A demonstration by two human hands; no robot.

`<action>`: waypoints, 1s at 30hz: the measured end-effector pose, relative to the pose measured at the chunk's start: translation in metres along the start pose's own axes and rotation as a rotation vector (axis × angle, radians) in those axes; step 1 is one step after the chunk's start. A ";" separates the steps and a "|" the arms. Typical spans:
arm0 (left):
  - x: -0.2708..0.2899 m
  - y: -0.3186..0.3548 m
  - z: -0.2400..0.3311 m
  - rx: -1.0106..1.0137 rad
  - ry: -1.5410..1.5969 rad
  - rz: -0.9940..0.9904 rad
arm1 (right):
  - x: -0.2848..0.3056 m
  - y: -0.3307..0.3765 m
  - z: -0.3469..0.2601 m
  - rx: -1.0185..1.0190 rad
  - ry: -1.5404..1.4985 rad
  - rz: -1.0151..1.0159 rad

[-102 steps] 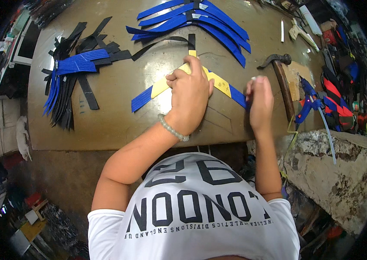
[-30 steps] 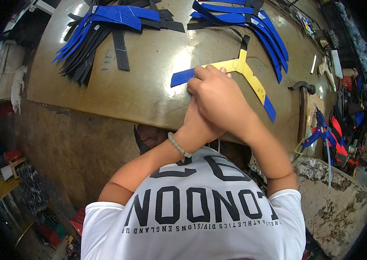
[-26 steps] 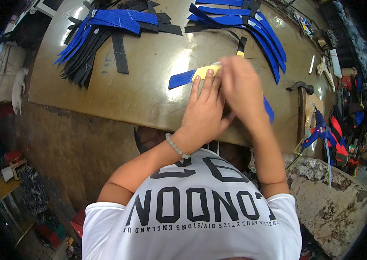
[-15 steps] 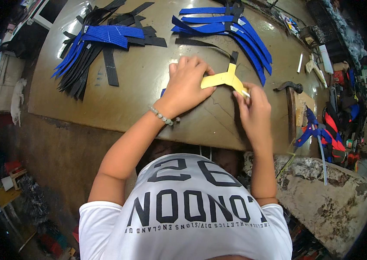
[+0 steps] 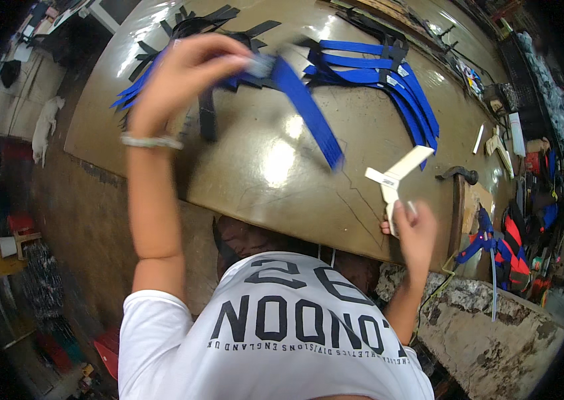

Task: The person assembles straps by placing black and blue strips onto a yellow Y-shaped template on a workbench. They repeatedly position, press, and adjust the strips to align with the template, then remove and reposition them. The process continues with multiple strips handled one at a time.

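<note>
My left hand, blurred by motion, is raised over the left side of the table. Its thumb and fingers pinch one end of a blue webbing strap, whose free end slants toward the table's middle. My right hand grips the lower arm of a flat cream Y-shaped template, held up near the table's front edge. A small white stick also shows between the right fingers, too blurred to name. Behind my left hand lies a bundle of black straps with some blue ones, partly hidden.
A fanned pile of blue straps with black pieces lies at the back right of the brown table. A hammer rests by the right edge, near a white rod. Red and blue straps hang beyond it.
My left hand has let go of the template and swung up and left with a blue strap. The right hand has lifted the template and moved it down and right; its paler face now shows.
</note>
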State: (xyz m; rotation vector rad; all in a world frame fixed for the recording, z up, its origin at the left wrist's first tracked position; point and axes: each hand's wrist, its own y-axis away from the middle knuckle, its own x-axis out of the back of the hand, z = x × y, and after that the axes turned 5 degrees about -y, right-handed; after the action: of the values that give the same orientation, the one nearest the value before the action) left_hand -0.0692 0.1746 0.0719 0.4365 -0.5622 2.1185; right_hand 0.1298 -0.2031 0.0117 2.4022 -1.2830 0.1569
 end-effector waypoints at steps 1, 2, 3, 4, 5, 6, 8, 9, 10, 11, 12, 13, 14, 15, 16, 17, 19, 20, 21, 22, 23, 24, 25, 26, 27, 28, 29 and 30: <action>0.034 0.000 -0.009 0.065 -0.132 0.044 | -0.006 0.002 -0.001 0.037 0.016 -0.038; 0.067 -0.001 -0.019 -0.033 -0.199 0.064 | -0.011 0.005 -0.003 -0.008 0.011 -0.059; 0.093 -0.004 -0.031 0.182 -0.287 0.065 | -0.013 0.008 -0.007 0.040 0.012 -0.098; 0.112 -0.009 -0.044 0.333 -0.349 0.055 | -0.014 0.009 -0.012 0.104 0.182 -0.059; 0.123 -0.016 -0.056 0.344 -0.460 0.077 | -0.012 0.011 -0.017 0.169 0.310 -0.060; 0.126 -0.024 -0.064 0.372 -0.569 0.101 | -0.012 0.009 -0.023 0.199 0.454 -0.048; 0.102 -0.046 -0.070 0.344 -0.715 0.297 | -0.008 0.003 -0.034 0.401 0.606 0.023; 0.080 -0.062 -0.065 0.030 -0.877 0.366 | -0.009 -0.008 -0.038 0.617 0.620 0.055; 0.048 -0.083 -0.057 -0.183 -0.819 0.359 | -0.010 -0.018 -0.041 0.834 0.634 0.082; 0.004 -0.098 -0.049 -0.319 -0.646 0.307 | -0.012 -0.034 -0.043 0.927 0.639 -0.028; -0.042 -0.114 -0.040 -0.454 -0.552 0.186 | -0.016 -0.053 -0.044 1.014 0.641 -0.142; -0.091 -0.126 -0.031 -0.426 -0.318 0.062 | -0.014 -0.057 -0.041 1.019 0.700 -0.228; -0.134 -0.142 -0.023 -0.455 -0.290 -0.014 | -0.013 -0.064 -0.038 1.018 0.660 -0.302; -0.167 -0.156 -0.016 -0.457 -0.384 -0.030 | -0.011 -0.067 -0.035 0.942 0.677 -0.346; -0.190 -0.166 -0.014 -0.508 -0.466 -0.032 | -0.008 -0.068 -0.032 0.868 0.695 -0.393; -0.205 -0.174 -0.016 -0.419 -0.501 -0.076 | -0.006 -0.063 -0.026 0.892 0.747 -0.371; -0.220 -0.186 -0.021 -0.320 -0.521 -0.081 | 0.001 -0.047 -0.019 0.839 0.710 -0.289; -0.219 -0.191 -0.022 -0.394 -0.491 -0.091 | 0.003 -0.038 -0.016 0.854 0.671 -0.243; -0.215 -0.194 -0.021 -0.433 -0.476 -0.126 | 0.004 -0.031 -0.013 0.771 0.606 -0.246; -0.209 -0.195 -0.017 -0.448 -0.471 -0.185 | 0.003 -0.025 -0.011 0.785 0.588 -0.223; -0.201 -0.195 -0.010 -0.540 -0.556 -0.128 | 0.000 -0.018 -0.008 0.826 0.545 -0.199; -0.196 -0.191 0.000 -0.536 -0.499 -0.060 | -0.004 -0.013 -0.006 0.861 0.501 -0.173; -0.191 -0.184 0.013 -0.590 -0.435 0.017 | -0.007 -0.008 -0.003 0.784 0.484 -0.236; -0.187 -0.173 0.027 -0.605 -0.380 0.064 | -0.013 -0.004 0.000 0.838 0.463 -0.226; -0.181 -0.158 0.040 -0.648 -0.312 0.099 | -0.020 -0.001 0.003 0.894 0.444 -0.216; -0.175 -0.139 0.049 -0.683 -0.246 0.126 | -0.026 0.002 0.006 0.950 0.424 -0.207; -0.170 -0.110 0.054 -0.578 -0.298 0.085 | -0.031 0.006 0.009 0.937 0.415 -0.218; -0.165 -0.077 0.054 -0.531 -0.301 0.083 | -0.035 0.010 0.011 0.956 0.403 -0.190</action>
State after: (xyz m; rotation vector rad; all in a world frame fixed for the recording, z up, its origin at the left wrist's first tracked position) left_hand 0.0916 0.0749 0.0530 0.4311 -1.2943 1.8885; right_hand 0.1009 -0.1854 -0.0052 2.9655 -0.8679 1.3842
